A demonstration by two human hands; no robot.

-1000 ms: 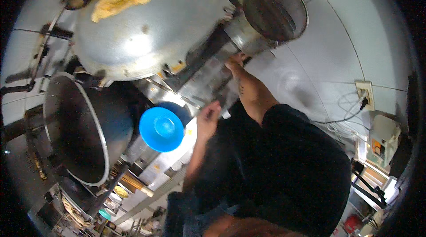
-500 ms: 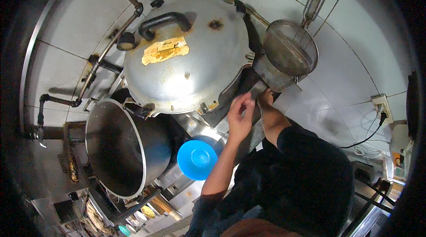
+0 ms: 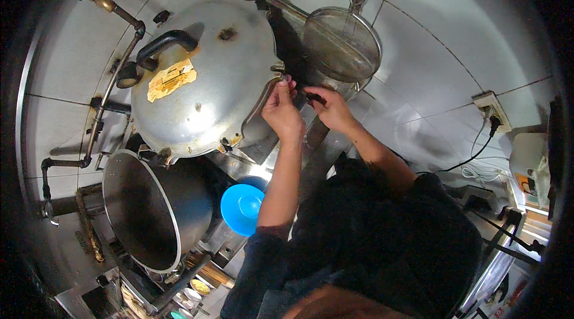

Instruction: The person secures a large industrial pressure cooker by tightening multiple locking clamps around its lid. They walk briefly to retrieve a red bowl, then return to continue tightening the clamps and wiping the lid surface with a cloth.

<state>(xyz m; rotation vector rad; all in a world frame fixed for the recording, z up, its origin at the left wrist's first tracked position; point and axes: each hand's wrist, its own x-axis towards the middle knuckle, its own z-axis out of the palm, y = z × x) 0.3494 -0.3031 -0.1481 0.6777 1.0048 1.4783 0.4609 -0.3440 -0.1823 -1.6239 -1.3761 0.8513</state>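
Steel counter (image 3: 263, 148) along a white tiled wall (image 3: 433, 83), grimy grout lines, metal pipe (image 3: 98, 127) with valve up the wall left of the lid. Big domed lid (image 3: 236, 95) at the counter's back edge, wall side; black handle (image 3: 170, 42) and torn yellow label (image 3: 171, 80) on top. Rim clamp (image 3: 277, 69) sits on the lid's right side, which is where both hands are. Left hand (image 3: 284, 117): thumb and fingers pinching the clamp. Right hand (image 3: 336, 114) just beside it, off the rim: fingers curled by something dark, can't tell if they're closed on it. Wire sieve (image 3: 341, 50) toward the counter's right end, its handle up against the wall. Deep open pot (image 3: 140, 217) toward the left end, tilted in view. Blue bowl (image 3: 236, 210) near the front edge, partly behind the left forearm. Socket (image 3: 491, 110) with plugs on the right wall.

Hard to see: most of the clamp is under the fingers; front edge largely behind forearms and dark shirt; sieve handle cut at top; small dishes bottom left too small to identify; rim of view black
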